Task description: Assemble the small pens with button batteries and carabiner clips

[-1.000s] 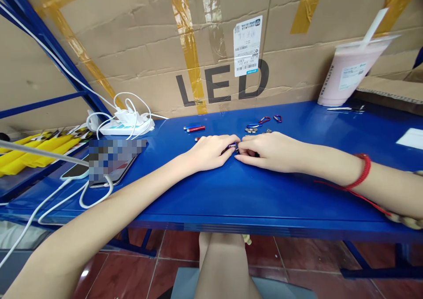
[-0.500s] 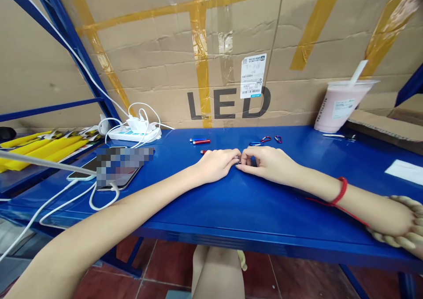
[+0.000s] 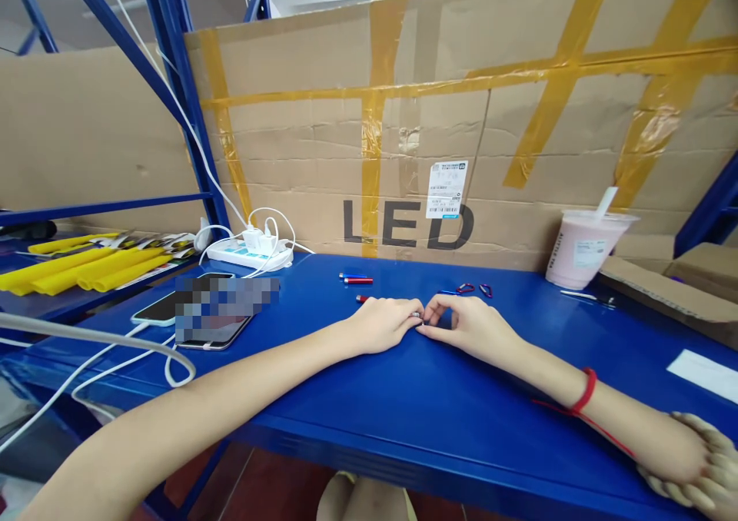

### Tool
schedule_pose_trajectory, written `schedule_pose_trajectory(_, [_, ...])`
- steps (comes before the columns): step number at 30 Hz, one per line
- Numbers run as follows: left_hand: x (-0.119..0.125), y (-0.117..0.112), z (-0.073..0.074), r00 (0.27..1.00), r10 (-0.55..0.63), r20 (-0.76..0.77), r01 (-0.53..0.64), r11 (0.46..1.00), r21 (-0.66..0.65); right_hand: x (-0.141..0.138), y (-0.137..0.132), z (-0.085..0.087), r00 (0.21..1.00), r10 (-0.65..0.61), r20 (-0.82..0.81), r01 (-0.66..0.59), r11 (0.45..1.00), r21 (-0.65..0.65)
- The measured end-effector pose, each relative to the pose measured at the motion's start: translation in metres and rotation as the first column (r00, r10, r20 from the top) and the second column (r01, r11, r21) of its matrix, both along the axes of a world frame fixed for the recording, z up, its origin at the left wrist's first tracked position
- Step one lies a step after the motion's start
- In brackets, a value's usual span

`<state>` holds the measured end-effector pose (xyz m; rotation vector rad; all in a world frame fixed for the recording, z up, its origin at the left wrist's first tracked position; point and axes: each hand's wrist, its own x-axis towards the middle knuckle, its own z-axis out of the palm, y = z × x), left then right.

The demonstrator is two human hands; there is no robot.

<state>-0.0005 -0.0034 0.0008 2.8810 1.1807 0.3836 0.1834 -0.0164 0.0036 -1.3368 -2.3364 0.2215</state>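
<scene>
Wearing a red cord [image 3: 589, 390] on the right wrist and spanning the near part of the blue table [image 3: 369, 406] with both forearms. Pinching a small silvery piece [image 3: 415, 315] between the fingers of the left hand [image 3: 377, 327], mostly covering it, over the middle of the table. Holding the right hand [image 3: 481, 327] close against it, curling thumb and index toward the same spot, but leaving unclear whether gripping anything there or merely touching. Judging by the pose, working at one end of the piece in some fine two-handed step. Probably calling next for a steady left pinch and precise placing of the right fingertips. Just behind the left hand, showing the end of a red tube [image 3: 360, 299]. Farther back, seeing a second red tube [image 3: 360, 281] beside a blue tube [image 3: 354, 276], and, behind the right hand, a red carabiner [image 3: 465, 287] near a purplish carabiner [image 3: 485, 291]. Farthest off, facing a cardboard panel [image 3: 311, 167].
</scene>
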Motion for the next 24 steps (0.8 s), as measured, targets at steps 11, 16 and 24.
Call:
schedule_pose_trajectory(11, [-0.0013, 0.0023, -0.0002, 0.999, -0.035, -0.012, 0.035, 0.999, 0.012, 0.0006, 0.0007, -0.0001, 1.000, 0.012, -0.012, -0.012, 1.000, -0.028])
schedule_pose_trajectory(16, [-0.0013, 0.0033, -0.0017, 0.999, -0.049, -0.012, 0.049, 0.999, 0.012, 0.0010, 0.0011, 0.0000, 1.000, 0.005, -0.021, -0.006, 0.999, -0.044])
schedule_pose_trajectory(24, [-0.0015, 0.0038, -0.0017, 0.999, -0.052, -0.015, 0.053, 0.998, 0.019, 0.0002, 0.0025, -0.0008, 1.000, -0.003, -0.022, 0.002, 0.999, -0.035])
